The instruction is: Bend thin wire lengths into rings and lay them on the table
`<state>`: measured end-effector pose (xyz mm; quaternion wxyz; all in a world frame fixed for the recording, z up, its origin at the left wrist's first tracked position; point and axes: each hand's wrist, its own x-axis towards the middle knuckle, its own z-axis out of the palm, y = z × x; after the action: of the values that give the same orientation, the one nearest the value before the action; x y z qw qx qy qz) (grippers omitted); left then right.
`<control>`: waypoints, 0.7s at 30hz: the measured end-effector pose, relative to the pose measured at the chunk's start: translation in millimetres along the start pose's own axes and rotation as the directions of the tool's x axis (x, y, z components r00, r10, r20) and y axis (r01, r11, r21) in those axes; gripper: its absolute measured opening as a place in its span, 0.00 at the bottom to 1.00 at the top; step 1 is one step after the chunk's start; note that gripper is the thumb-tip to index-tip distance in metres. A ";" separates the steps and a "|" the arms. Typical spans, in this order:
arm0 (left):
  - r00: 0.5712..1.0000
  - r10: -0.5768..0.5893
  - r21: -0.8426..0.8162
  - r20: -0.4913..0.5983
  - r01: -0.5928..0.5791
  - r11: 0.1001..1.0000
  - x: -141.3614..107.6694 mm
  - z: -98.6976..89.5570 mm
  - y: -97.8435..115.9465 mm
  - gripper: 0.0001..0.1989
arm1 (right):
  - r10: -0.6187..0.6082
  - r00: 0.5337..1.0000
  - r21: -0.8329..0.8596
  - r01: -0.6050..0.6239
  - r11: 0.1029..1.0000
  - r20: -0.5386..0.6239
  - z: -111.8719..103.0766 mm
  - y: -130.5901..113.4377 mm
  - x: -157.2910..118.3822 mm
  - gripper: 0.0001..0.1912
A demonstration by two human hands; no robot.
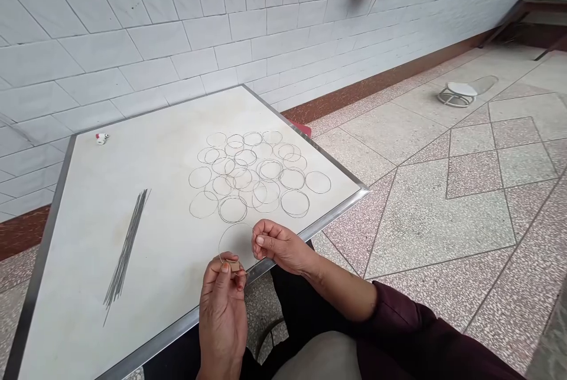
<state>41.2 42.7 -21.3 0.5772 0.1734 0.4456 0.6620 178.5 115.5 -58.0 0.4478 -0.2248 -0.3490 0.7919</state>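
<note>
Left grip pinches tan piece at near edge of wire ring; right grip curls at its right, can't tell if holding.

A passage lies between wires and rings

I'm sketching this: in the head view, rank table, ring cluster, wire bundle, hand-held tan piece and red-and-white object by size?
Table
Ring cluster
Wire bundle
Tan piece and red-and-white object: too alike to rank
</note>
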 end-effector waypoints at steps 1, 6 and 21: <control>1.000 0.005 0.002 -0.003 -0.005 1.000 0.2 -0.2 -0.1 0.07 | 0.003 1.000 0.005 -0.003 1.000 -0.014 0.9 0.8 0.0 0.17; 0.999 0.031 -0.012 -0.042 -0.031 0.999 4.8 -4.0 -0.9 0.08 | 0.021 0.999 0.012 -0.021 1.000 -0.043 2.3 1.7 -2.3 0.16; 0.992 0.047 0.164 -0.117 -0.027 0.986 25.3 -18.3 -11.1 0.10 | 0.008 0.994 -0.208 -0.030 0.978 -0.105 -2.4 10.7 -4.8 0.20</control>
<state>27.4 58.1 -47.2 0.5208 0.1875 0.5287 0.6435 176.6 108.4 -67.4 0.4315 -0.3145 -0.4046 0.7425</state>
